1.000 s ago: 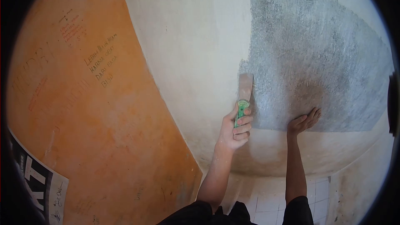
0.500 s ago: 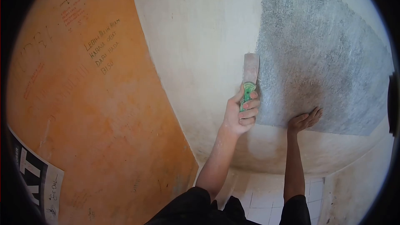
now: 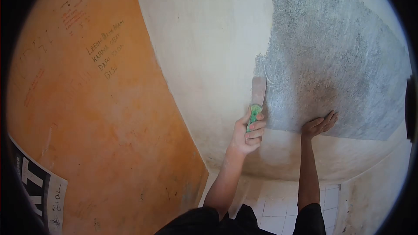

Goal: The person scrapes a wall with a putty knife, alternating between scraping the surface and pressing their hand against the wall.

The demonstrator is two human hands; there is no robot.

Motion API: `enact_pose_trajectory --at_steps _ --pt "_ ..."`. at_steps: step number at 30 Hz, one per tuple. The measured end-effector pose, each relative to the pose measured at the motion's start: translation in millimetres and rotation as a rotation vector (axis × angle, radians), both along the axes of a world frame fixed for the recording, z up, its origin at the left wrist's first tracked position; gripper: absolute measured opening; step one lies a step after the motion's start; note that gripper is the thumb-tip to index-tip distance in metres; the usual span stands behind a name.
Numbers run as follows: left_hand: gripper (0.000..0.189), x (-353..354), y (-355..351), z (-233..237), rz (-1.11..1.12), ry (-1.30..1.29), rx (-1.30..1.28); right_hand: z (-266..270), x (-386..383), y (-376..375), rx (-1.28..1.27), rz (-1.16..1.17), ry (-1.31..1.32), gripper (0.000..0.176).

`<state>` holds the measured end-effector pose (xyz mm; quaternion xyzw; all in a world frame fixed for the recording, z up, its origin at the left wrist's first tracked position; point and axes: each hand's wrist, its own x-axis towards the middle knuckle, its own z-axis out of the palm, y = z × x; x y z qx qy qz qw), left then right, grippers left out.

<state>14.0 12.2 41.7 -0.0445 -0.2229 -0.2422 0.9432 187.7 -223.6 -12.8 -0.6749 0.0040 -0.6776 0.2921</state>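
My left hand (image 3: 247, 135) is wrapped round the green handle of a putty knife (image 3: 258, 89), which points upward. Its flat, dusty metal blade lies against the white wall (image 3: 209, 52), at the left edge of a rough grey bare patch (image 3: 322, 48). A narrow grey strip (image 3: 260, 64) shows just above the blade tip, and thin pale curls hang beside it. Lower on the same patch, my right hand (image 3: 321, 124) rests against the wall, fingers extended, holding nothing.
To the left, an orange wall (image 3: 113, 117) carries handwriting and meets the white wall at a corner. A black and white poster (image 3: 54, 196) is at lower left. White floor tiles (image 3: 274, 209) show below, and a dark object (image 3: 410, 109) is at the right edge.
My left hand has drawn the putty knife downward and slightly left. A fresh grey strip has appeared above the blade where the surface was white. My right hand has stayed in place.
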Motion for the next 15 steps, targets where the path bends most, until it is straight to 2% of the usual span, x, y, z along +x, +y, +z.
enact_pose_trajectory --at_steps 2,4,6,9,11,12,15 --pt "0.044 8 7 6 -0.021 -0.006 0.004 -3 -2 0 -0.002 0.002 0.008 0.050" --pt "0.045 16 11 36 -0.032 -0.014 -0.007 -2 -1 1 0.007 0.026 -0.009 0.051" --pt "0.045 24 17 71 0.051 -0.107 0.139 -1 -1 0 0.001 0.015 -0.004 0.051" --pt "0.045 19 13 72 0.110 -0.062 0.157 -2 0 1 0.001 0.003 -0.008 0.051" --pt "0.045 8 4 31 0.061 -0.043 0.116 1 2 -1 0.000 0.003 -0.027 0.051" --pt "0.045 2 1 28 0.016 -0.019 0.080 0 2 -1 -0.004 -0.004 -0.010 0.051" --pt "0.045 13 11 52 0.079 -0.033 0.154 -3 1 0 0.002 0.004 0.003 0.051"
